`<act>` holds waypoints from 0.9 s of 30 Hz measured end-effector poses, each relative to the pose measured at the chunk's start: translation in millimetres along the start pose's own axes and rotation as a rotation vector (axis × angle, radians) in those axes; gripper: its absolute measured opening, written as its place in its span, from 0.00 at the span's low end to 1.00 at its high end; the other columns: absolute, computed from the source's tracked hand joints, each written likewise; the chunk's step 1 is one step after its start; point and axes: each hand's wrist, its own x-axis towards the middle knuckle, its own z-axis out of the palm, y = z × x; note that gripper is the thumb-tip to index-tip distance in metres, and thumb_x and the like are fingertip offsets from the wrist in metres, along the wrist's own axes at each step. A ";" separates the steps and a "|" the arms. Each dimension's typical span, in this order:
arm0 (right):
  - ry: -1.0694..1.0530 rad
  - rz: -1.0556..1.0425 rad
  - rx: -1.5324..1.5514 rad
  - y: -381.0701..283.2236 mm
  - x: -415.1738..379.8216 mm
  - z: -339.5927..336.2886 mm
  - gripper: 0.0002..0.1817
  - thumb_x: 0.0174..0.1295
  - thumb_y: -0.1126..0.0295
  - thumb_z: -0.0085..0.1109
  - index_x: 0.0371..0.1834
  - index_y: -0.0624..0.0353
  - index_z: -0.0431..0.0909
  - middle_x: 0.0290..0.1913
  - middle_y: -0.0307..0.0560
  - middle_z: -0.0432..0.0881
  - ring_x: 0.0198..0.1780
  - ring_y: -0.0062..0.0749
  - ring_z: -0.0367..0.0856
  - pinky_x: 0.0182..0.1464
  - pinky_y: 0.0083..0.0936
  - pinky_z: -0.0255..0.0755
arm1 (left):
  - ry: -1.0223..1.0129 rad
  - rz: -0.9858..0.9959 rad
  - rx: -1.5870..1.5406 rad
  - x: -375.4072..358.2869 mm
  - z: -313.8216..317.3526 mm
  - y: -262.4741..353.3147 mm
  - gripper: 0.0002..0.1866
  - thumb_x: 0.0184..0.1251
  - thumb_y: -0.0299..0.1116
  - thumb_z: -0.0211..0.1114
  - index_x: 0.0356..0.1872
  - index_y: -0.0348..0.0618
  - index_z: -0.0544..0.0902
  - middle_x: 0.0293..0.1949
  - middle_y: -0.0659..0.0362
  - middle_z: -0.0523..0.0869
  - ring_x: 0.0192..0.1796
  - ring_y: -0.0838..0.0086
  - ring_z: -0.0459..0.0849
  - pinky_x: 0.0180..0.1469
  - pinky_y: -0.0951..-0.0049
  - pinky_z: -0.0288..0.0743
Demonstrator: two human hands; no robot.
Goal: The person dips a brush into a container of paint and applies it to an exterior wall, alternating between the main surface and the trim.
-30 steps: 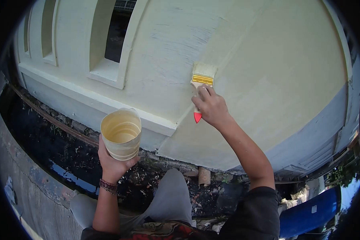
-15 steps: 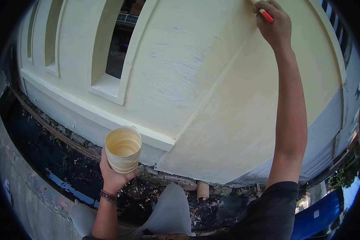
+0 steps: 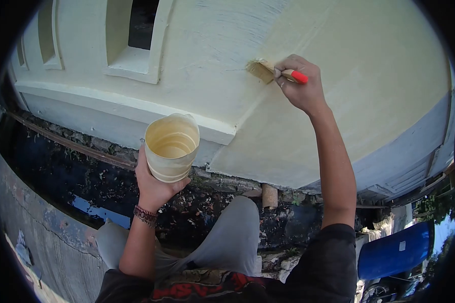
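My right hand (image 3: 301, 83) grips a paintbrush (image 3: 262, 69) by its handle, whose end is red. The flat bristles are right at the wall (image 3: 374, 76), close to a raised seam between a streaky patch and a smoother cream area. My left hand (image 3: 156, 187) is wrapped round a cut-down plastic container (image 3: 172, 151), holding it upright below the wall ledge. Cream paint coats its ridged inside walls, and some lies at the bottom.
A ledge (image 3: 121, 106) runs along the wall under several window slots (image 3: 132, 58). Below lies a dark ditch (image 3: 101, 171) with water and litter, bordered by a concrete edge (image 3: 50, 222). A short pipe (image 3: 269, 196) sticks out at the wall's base. A blue barrel (image 3: 397, 250) lies at the right.
My right hand has brought the brush down and left across the wall, from the top of the view to beside the streaky patch. The container still sits in my left hand.
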 end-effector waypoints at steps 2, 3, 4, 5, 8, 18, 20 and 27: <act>0.252 -0.219 -0.265 -17.8 28.5 -25.1 0.12 0.44 0.85 0.61 0.28 0.53 0.82 0.31 0.41 0.81 0.33 0.36 0.80 0.32 0.29 0.74 | -0.014 0.001 0.008 0.4 0.5 -6.4 0.50 0.28 0.31 0.87 0.60 0.37 0.69 0.54 0.54 0.81 0.56 0.67 0.82 0.61 0.66 0.75; 0.247 -0.211 -0.270 -14.4 34.1 -22.9 0.12 0.44 0.85 0.61 0.28 0.53 0.82 0.31 0.41 0.81 0.33 0.36 0.80 0.32 0.29 0.74 | -0.036 -0.012 0.011 1.9 0.8 -8.4 0.50 0.29 0.31 0.87 0.60 0.37 0.69 0.55 0.54 0.81 0.57 0.67 0.82 0.61 0.66 0.75; 0.374 -0.356 -0.406 -9.9 40.4 -21.4 0.11 0.44 0.83 0.61 0.28 0.52 0.82 0.33 0.41 0.81 0.35 0.35 0.80 0.32 0.29 0.75 | -0.059 -0.021 0.012 3.9 1.7 -10.8 0.50 0.29 0.31 0.87 0.60 0.37 0.69 0.55 0.54 0.81 0.57 0.67 0.82 0.61 0.66 0.75; 0.500 -0.502 -0.544 -7.7 42.1 -20.2 0.11 0.44 0.82 0.61 0.27 0.50 0.82 0.35 0.40 0.81 0.37 0.34 0.81 0.31 0.28 0.75 | -0.070 -0.021 0.007 5.3 2.7 -14.9 0.50 0.29 0.31 0.87 0.60 0.37 0.69 0.55 0.54 0.81 0.57 0.67 0.82 0.61 0.66 0.75; 0.232 -0.348 -0.718 5.4 -24.6 51.4 0.09 0.48 0.73 0.65 0.32 0.47 0.80 0.47 0.43 0.80 0.49 0.41 0.82 0.37 0.29 0.81 | -0.095 -0.026 -0.062 7.7 5.7 -24.0 0.50 0.29 0.31 0.87 0.61 0.36 0.69 0.55 0.54 0.82 0.57 0.67 0.82 0.61 0.65 0.76; -0.010 0.037 -0.041 -2.6 -27.7 24.9 0.10 0.44 0.87 0.64 0.27 0.58 0.80 0.30 0.42 0.82 0.32 0.35 0.81 0.35 0.27 0.74 | -0.130 -0.026 -0.069 18.3 -1.1 -44.1 0.51 0.29 0.26 0.86 0.63 0.37 0.68 0.55 0.54 0.82 0.57 0.67 0.83 0.61 0.66 0.76; 0.225 -0.117 -0.269 -18.9 -3.7 -0.5 0.12 0.44 0.88 0.65 0.29 0.58 0.82 0.30 0.42 0.81 0.36 0.32 0.84 0.36 0.25 0.78 | -0.111 -0.015 -0.059 22.4 0.6 -45.2 0.51 0.29 0.25 0.86 0.63 0.37 0.68 0.55 0.54 0.82 0.57 0.68 0.82 0.61 0.66 0.76; 0.110 -0.193 -0.591 5.2 -91.6 91.3 0.08 0.49 0.72 0.62 0.34 0.47 0.83 0.49 0.46 0.81 0.54 0.46 0.82 0.45 0.32 0.82 | -0.108 0.010 -0.075 28.1 5.0 -48.9 0.50 0.30 0.25 0.86 0.63 0.37 0.68 0.54 0.54 0.83 0.57 0.68 0.83 0.60 0.67 0.77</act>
